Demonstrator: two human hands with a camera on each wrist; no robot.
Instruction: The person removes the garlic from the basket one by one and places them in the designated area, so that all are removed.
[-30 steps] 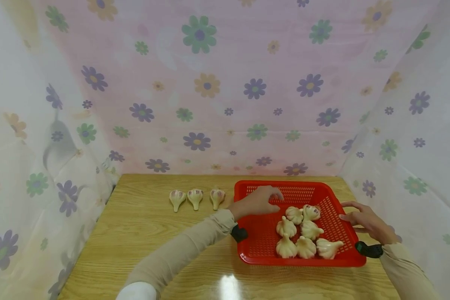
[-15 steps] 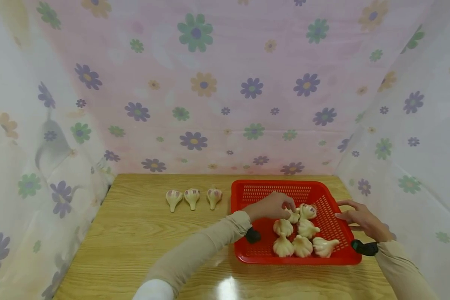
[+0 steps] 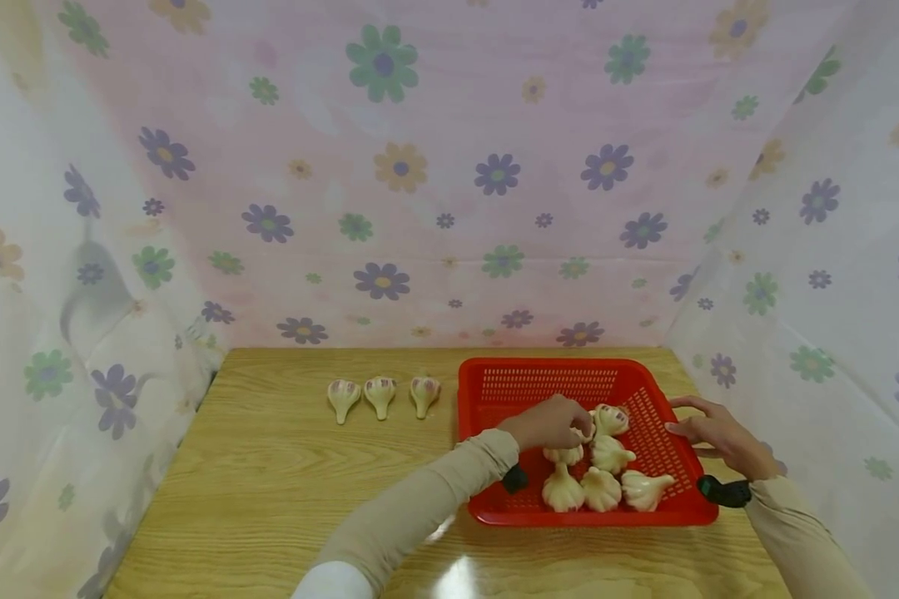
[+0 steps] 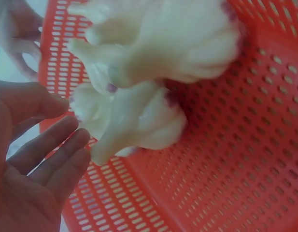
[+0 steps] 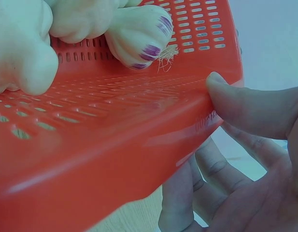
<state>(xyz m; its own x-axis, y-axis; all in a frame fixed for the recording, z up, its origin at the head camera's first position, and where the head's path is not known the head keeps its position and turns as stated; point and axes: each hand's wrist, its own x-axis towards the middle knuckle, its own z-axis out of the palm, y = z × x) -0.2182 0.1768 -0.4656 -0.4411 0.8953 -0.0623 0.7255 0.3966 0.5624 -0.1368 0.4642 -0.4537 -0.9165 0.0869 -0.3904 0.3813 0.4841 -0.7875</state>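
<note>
A red plastic basket [image 3: 494,517] holds several garlic bulbs [image 3: 646,490], gathered mostly in its right half. My left hand [image 3: 553,423] reaches down over the bulbs from the left, partly covering those at the back. In the left wrist view, the thumb and fingertips are right beside a garlic bulb [image 4: 144,116], close to its stem, and are not wrapped round it. My right hand [image 3: 727,437] holds the basket's right side, with the thumb [image 5: 250,107] on the rim and the other fingers below it.
Three garlic bulbs [image 3: 379,397] lie in a row on the wooden table [image 3: 285,482], left of the basket, stems toward me. Flower-patterned sheeting [image 3: 419,208] closes in the back and both sides of the table.
My left hand has moved right and slightly down over the garlic bulbs, its thumb and fingers drawing closer together. My right hand stays on the basket's rim. The whole head view has shifted slightly.
</note>
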